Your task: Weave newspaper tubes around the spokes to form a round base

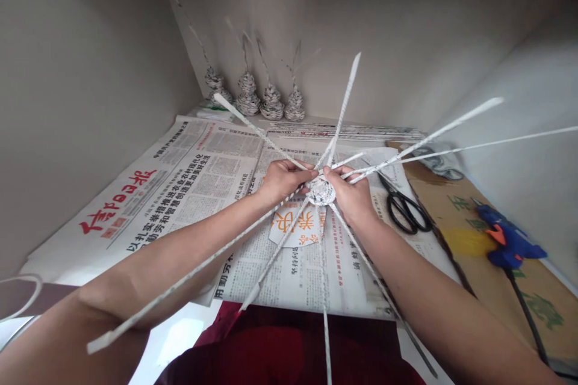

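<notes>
Between my two hands is a small round weave of rolled newspaper [321,191], with long paper strips fanning out from it on all sides. My left hand [285,181] pinches its left edge, thumb and fingers closed near the base of the strips. On the opposite side my right hand [352,189] grips the weave's upper right edge and the strips there, thumb on top. One long thin strip [487,141] runs off to the right from my right hand. Beneath the weave lies a white card with orange characters [295,225].
Newspaper sheets [180,174] cover the table. Black-handled scissors [406,210] lie right of my hand. A blue glue gun [510,237] rests on cardboard [474,289] farther right. Several woven paper gourds [271,102] stand by the back wall, near a row of paper rods [379,131].
</notes>
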A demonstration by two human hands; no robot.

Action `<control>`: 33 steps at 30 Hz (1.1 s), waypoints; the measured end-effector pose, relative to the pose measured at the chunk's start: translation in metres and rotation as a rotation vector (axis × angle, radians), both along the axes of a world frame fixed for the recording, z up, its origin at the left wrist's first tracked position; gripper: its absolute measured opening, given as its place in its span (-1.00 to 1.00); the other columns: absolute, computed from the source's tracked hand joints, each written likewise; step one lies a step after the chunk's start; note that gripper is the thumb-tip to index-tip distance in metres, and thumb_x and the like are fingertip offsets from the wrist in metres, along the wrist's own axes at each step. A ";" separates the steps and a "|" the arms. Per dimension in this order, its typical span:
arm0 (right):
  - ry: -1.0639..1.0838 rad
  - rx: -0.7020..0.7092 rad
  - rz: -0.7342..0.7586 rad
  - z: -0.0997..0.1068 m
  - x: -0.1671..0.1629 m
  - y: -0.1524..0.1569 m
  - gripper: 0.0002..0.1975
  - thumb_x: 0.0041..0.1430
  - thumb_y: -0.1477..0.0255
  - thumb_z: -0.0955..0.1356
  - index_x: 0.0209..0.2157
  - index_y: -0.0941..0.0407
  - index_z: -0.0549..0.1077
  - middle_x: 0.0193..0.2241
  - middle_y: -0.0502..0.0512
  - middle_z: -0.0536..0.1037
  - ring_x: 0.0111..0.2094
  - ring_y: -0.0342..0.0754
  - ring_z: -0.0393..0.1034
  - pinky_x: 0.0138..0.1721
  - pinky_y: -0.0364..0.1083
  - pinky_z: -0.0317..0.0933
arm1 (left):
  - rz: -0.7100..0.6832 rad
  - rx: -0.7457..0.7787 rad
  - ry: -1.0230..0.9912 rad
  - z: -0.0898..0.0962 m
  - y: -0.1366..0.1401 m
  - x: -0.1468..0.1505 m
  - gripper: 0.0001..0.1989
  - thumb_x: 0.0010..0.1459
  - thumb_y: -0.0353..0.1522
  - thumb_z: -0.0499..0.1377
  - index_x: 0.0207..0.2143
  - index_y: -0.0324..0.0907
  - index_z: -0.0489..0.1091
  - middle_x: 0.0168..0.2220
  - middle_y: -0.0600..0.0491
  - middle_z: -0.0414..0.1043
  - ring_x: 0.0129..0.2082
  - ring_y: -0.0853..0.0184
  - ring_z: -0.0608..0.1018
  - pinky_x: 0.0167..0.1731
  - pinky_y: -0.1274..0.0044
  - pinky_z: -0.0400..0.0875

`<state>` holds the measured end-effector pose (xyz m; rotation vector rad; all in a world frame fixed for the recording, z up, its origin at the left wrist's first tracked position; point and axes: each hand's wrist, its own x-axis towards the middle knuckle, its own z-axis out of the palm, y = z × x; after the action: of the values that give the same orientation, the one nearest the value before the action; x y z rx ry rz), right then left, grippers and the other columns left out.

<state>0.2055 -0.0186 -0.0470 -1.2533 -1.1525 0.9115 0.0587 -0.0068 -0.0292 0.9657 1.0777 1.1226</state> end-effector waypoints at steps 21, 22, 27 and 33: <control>0.186 -0.059 -0.010 0.004 -0.004 0.001 -0.65 -0.17 0.17 0.48 -0.60 0.14 0.36 -0.69 -0.08 0.41 -0.65 -0.17 0.27 -0.56 -0.14 0.15 | 0.041 0.066 0.006 -0.004 -0.001 0.003 -0.70 -0.28 -0.34 0.39 -0.43 -0.27 0.47 -0.60 0.11 0.40 -0.70 0.51 0.34 -0.73 0.64 0.19; 0.218 -0.073 -0.007 0.004 -0.005 0.001 -0.66 -0.18 0.18 0.48 -0.59 0.14 0.39 -0.67 -0.07 0.44 -0.64 -0.15 0.30 -0.55 -0.13 0.18 | 0.051 0.085 0.006 -0.005 -0.001 0.003 -0.70 -0.28 -0.34 0.39 -0.44 -0.27 0.48 -0.60 0.11 0.41 -0.69 0.51 0.35 -0.72 0.64 0.20; 0.309 -0.117 0.099 0.000 -0.005 0.002 -0.78 -0.21 0.34 0.50 -0.51 0.16 0.49 -0.59 0.02 0.53 -0.55 -0.05 0.42 -0.46 -0.07 0.28 | 0.063 0.202 0.095 -0.008 0.003 -0.001 -0.73 -0.22 -0.30 0.36 -0.41 -0.27 0.51 -0.59 0.08 0.45 -0.67 0.47 0.38 -0.67 0.61 0.26; 0.270 -0.065 0.138 0.002 -0.003 -0.002 -0.78 -0.20 0.36 0.51 -0.49 0.18 0.52 -0.55 0.03 0.55 -0.53 -0.08 0.42 -0.41 -0.08 0.30 | -0.008 0.369 0.385 -0.002 0.001 -0.007 -0.77 -0.11 -0.32 0.29 -0.37 -0.29 0.55 -0.56 0.05 0.49 -0.63 0.44 0.42 -0.60 0.61 0.25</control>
<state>0.2020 -0.0204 -0.0454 -1.0730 -1.0093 1.1913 0.0520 -0.0055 -0.0310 1.5229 1.1892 1.1806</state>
